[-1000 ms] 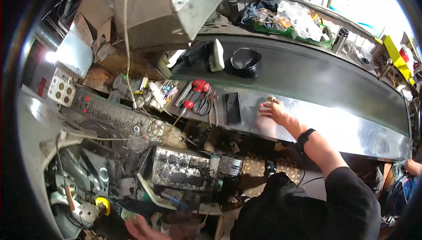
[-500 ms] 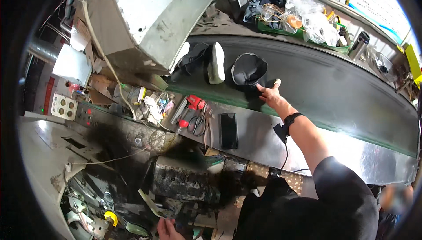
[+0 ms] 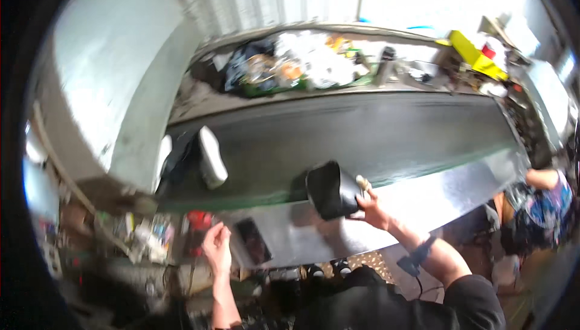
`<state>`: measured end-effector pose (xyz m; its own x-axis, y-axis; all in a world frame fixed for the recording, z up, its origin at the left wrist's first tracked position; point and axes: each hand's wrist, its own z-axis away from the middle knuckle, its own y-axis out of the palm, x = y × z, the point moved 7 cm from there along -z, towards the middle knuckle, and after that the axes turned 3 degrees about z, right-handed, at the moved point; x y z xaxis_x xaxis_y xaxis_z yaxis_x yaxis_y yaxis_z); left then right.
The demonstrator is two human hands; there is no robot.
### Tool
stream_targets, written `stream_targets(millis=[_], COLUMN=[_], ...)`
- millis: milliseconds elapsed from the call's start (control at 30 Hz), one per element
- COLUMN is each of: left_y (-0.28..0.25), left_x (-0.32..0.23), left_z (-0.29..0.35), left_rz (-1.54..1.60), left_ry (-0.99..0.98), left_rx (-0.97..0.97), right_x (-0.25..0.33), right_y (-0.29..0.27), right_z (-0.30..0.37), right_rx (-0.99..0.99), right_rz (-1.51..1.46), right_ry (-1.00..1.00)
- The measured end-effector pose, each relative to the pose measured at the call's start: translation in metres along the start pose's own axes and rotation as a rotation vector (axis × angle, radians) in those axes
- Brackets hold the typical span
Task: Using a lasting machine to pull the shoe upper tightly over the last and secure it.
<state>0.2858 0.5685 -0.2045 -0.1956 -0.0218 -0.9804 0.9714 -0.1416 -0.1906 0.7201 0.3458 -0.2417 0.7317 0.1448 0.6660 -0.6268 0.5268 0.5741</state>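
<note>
- A black boot-like piece [image 3: 335,194] is held above the metal desk [image 3: 302,236], near the belt's edge, its opening turned leftward
- Its right side is clamped in the grip of the right hand [image 3: 374,210]
- The left hand [image 3: 217,248] is raised beside the phone [image 3: 252,239]; whether its fingertips meet cannot be told
- A white-soled shoe [image 3: 212,159] is left on the dark belt [image 3: 393,133]

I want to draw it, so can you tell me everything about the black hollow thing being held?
The black hollow piece looks smooth, perhaps leather, with a wide opening facing mostly left. It's tilted, held at its right side by the right grip, over where the dark belt meets the metal strip. Blur hides finer details.
</note>
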Motion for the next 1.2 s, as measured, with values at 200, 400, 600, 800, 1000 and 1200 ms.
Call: stream_targets(millis=[200,400,600,800,1000,1200], left_y=[0.085,0.154,0.163,0.184,0.247,0.295], left_x=[0.049,-0.013,-0.082,-0.107,-0.146,-0.101], left_z=[-0.209,-0.231,-0.127,-0.028,0.094,0.187], left_rz=[-0.335,-0.819,-1.182,-1.183,-0.783,-0.659], left_ry=[0.043,0.278,0.527,0.711,1.308,1.366], left_rx=[0.118,0.257,0.167,0.183,0.356,0.746], right_x=[-0.013,-0.047,-0.063,-0.044,-0.026,-0.014], right_y=[-0.062,-0.102,-0.119,-0.145,-0.157,-0.153], right_z=[0.169,0.279,0.302,0.285,0.237,0.191], right_rx=[-0.232,-0.548,-0.633,-0.575,-0.554,-0.312], right_rz=[-0.257,-0.286,-0.298,-0.174,-0.315,-0.705], right_ry=[-0.07,-0.283,-0.408,-0.424,-0.386,-0.361])
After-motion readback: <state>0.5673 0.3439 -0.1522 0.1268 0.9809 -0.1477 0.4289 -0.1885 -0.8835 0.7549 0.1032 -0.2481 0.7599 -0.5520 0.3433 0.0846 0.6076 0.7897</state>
